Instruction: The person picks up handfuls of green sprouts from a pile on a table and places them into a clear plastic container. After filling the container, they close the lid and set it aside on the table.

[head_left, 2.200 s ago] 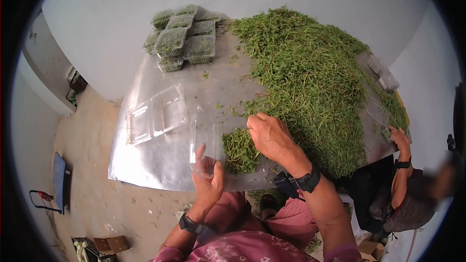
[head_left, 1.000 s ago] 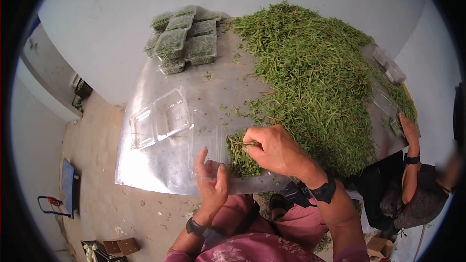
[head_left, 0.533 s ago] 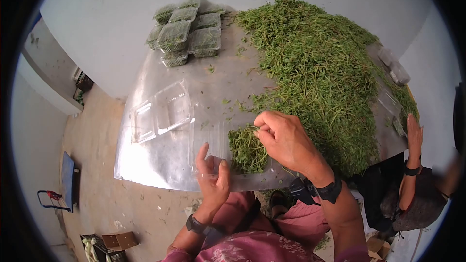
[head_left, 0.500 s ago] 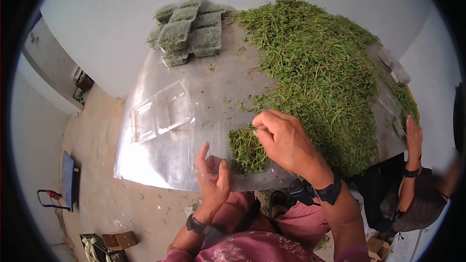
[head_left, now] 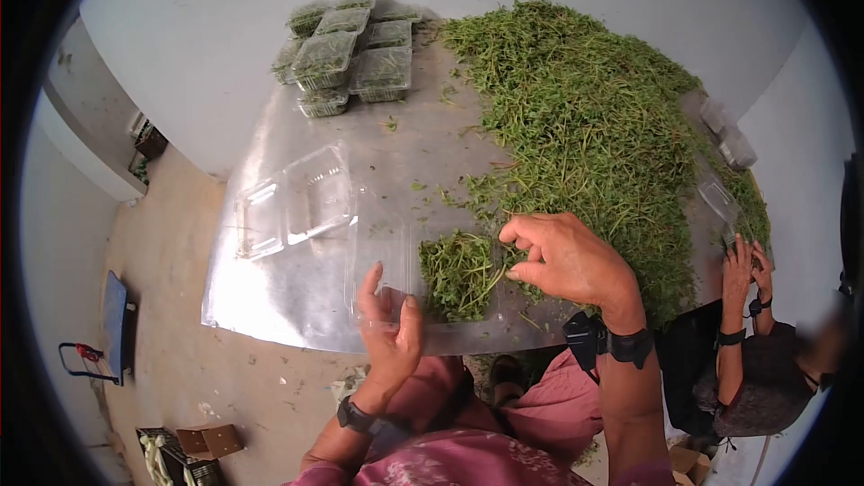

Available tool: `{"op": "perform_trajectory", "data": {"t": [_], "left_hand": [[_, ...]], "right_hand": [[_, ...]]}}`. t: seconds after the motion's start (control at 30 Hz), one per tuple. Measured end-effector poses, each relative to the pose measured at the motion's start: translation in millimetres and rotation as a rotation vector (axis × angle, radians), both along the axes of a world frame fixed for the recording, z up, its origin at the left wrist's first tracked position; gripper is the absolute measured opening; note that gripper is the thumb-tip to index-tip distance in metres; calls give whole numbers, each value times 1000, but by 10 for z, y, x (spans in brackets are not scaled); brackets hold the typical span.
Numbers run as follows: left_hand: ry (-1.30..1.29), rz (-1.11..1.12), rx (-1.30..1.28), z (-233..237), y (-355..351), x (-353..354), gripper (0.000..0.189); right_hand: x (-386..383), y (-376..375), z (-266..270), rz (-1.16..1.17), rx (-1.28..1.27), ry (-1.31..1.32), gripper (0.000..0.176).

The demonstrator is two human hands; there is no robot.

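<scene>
A clear plastic clamshell box (head_left: 382,247) lies unfolded at the table's near edge, its lid half to the left. Leafy green sprigs (head_left: 457,274) fill its right half, a few stems sticking out toward the right. My left hand (head_left: 392,324) grips the near edge of the clamshell by the lid, some fingers showing through the plastic. Just right of the sprigs is my right hand (head_left: 567,256), index finger and thumb apart, with nothing seen between them. Beyond it spreads a large heap of the same greens (head_left: 589,144).
Another unfolded clamshell (head_left: 297,202) lies to the left on the metal table (head_left: 360,148). Filled, closed boxes (head_left: 328,58) are stacked at the back left. On the right, a co-worker's hands (head_left: 742,270) are at the heap's edge, with more clear boxes (head_left: 729,135) farther back.
My right hand has moved right, off the sprigs in the box, and its pinched fingers have parted. My left hand stays put. The co-worker's second hand has come into view.
</scene>
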State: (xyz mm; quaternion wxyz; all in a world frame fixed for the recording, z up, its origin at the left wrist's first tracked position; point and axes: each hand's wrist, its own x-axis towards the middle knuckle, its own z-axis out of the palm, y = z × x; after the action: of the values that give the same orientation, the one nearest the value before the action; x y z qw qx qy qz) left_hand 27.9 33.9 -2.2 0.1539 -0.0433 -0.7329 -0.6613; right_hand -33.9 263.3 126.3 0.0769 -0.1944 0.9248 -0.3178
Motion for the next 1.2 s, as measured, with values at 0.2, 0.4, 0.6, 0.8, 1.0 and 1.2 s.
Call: {"op": "perform_trajectory", "data": {"t": [0.2, 0.4, 0.6, 0.8, 1.0, 1.2], "left_hand": [[-3, 11, -25, -8, -5, -6, 56], [-13, 4, -29, -25, -16, -7, 56], [19, 22, -57, -42, -6, -3, 56], [5, -9, -16, -10, 5, 15, 53], [19, 14, -54, -49, -18, -4, 57], [2, -5, -28, -1, -3, 16, 54]], "right_hand": [[-88, -42, -164, 30, -1, -245, 29], [-74, -99, -330, 74, -11, -125, 14], [-24, -155, -251, 61, 54, 2, 8], [52, -163, -207, 55, 96, 106, 6], [58, -158, -185, 65, 75, 112, 5], [75, -285, -88, 197, -94, 43, 4]]}}
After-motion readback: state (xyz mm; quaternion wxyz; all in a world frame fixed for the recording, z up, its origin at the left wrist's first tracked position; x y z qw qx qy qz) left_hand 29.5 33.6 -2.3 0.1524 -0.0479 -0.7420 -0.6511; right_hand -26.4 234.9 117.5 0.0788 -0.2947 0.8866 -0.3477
